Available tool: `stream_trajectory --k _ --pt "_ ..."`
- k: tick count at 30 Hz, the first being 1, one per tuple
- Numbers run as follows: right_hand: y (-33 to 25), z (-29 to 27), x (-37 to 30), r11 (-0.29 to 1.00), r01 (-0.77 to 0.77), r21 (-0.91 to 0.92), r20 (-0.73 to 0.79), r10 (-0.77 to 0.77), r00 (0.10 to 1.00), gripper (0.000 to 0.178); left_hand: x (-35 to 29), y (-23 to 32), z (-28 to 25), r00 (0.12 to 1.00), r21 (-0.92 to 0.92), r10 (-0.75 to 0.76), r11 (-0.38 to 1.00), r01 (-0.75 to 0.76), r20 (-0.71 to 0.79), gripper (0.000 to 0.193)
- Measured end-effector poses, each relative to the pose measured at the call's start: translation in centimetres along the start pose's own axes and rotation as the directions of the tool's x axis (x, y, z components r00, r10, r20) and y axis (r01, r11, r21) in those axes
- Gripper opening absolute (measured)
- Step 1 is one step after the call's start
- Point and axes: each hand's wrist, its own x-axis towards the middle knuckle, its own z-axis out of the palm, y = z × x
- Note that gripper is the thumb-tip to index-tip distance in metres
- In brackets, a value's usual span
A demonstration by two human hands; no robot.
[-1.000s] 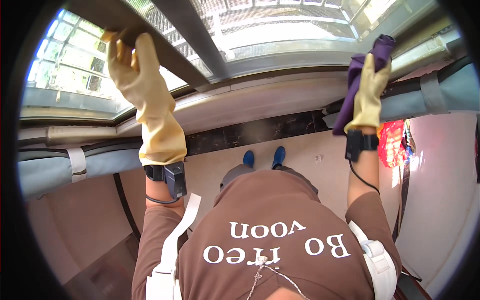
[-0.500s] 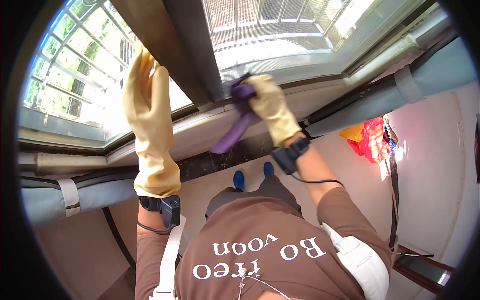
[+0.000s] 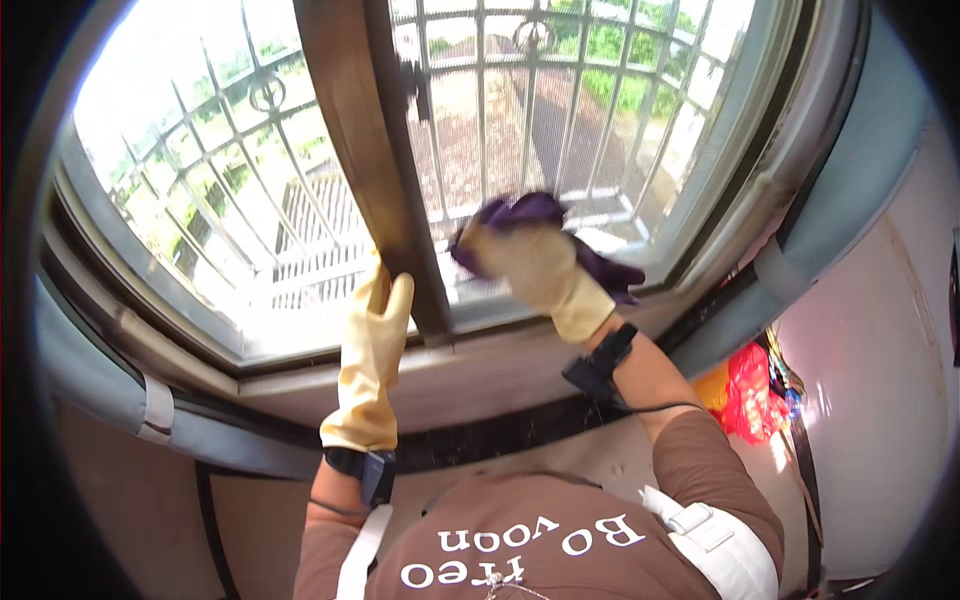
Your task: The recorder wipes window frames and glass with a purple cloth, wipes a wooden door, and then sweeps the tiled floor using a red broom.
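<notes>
Both of my hands wear cream rubber gloves. My right hand (image 3: 535,268) is closed on a purple cloth (image 3: 610,275), which bunches around the fingers and hangs out to the right. Cloth and hand are at the lower part of the right window panel (image 3: 500,130), slightly blurred by motion. My left hand (image 3: 372,350) is raised beside the dark brown window frame post (image 3: 365,120), fingers stretched upward and thumb apart, with nothing seen in it. Whether its fingertips touch the frame or the left glass pane (image 3: 290,220), I cannot tell.
Metal security bars (image 3: 575,70) stand outside the window. A dark window latch (image 3: 415,90) sits on the post. Grey-blue padded rolls (image 3: 240,437) run below the sill on both sides. A red plastic bag (image 3: 752,395) lies at the lower right, near the pale wall.
The view has tilted up toward the window. My right hand has carried the purple cloth from near the sill up onto the right panel. My left hand is now beside the post.
</notes>
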Motion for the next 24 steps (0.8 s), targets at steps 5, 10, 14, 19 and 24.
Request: stream_trajectory --k 5,10,14,19,24 --pt "6.7 -2.1 -1.6 0.931 0.250 0.265 0.082 -0.280 0.957 0.026 -1.7 -5.3 -1.1 0.997 -0.209 0.051 0.977 -0.039 0.057 0.050" --pt "20.6 -6.8 5.9 0.862 -0.500 0.083 -0.366 0.492 0.790 0.047 -7.6 -10.8 -3.9 0.984 -0.164 -0.169 0.974 0.157 -0.064 0.032" --pt "25.4 -10.6 14.5 0.895 -0.443 0.056 -0.749 0.332 0.574 0.052 -10.5 -10.0 -1.8 0.955 -0.237 -0.285 0.936 0.259 -0.083 0.030" --pt "9.6 -8.9 16.2 0.996 0.017 0.087 -0.035 -0.014 0.999 0.055 -13.9 -8.8 1.5 0.941 -0.233 -0.332 0.922 0.311 -0.059 0.031" --pt "10.1 -4.9 11.2 0.825 0.480 0.298 -0.093 -0.475 0.875 0.035 -18.5 -11.0 1.2 0.920 -0.234 -0.386 0.902 0.362 -0.065 0.029"
